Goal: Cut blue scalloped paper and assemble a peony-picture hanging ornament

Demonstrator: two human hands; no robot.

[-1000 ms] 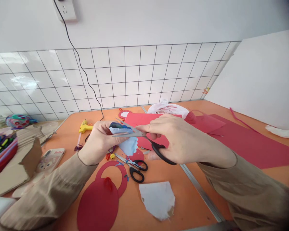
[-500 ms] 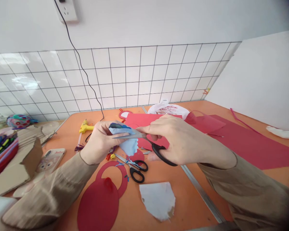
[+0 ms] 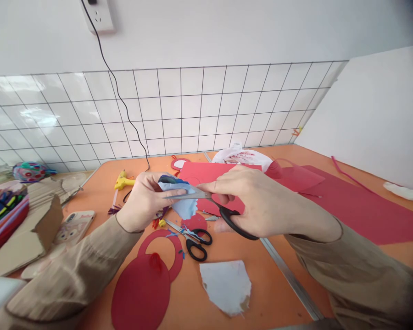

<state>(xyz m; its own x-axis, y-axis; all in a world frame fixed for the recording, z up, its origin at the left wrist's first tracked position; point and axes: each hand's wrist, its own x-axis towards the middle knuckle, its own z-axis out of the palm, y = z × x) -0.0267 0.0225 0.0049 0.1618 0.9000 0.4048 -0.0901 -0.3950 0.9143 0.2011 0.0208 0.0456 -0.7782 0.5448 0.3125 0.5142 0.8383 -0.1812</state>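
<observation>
My left hand (image 3: 142,201) pinches a piece of light blue fabric (image 3: 185,208) with a darker blue upper edge. In my right hand (image 3: 251,197) is a pair of black-handled scissors (image 3: 230,220), its blades lying across the fabric close to my left thumb. Below them on the table rests a second pair of scissors (image 3: 197,250), also black-handled, with small blue scraps on it. A red paper ring (image 3: 177,266) and a red oval (image 3: 141,295) overlap at the front left. Nearer the front lies a whitish fabric piece (image 3: 227,286) with a frayed edge.
Red sheets (image 3: 351,206) cover the right of the orange table (image 3: 278,293). At the back are a white plastic bag (image 3: 244,156) and a yellow glue gun (image 3: 124,180). To the left sit a phone (image 3: 74,225), cardboard (image 3: 24,233) and coloured craft strips (image 3: 7,215).
The view has shifted slightly. A small strip of blue fabric hanging below the held piece no longer shows there. Both hands keep their hold.
</observation>
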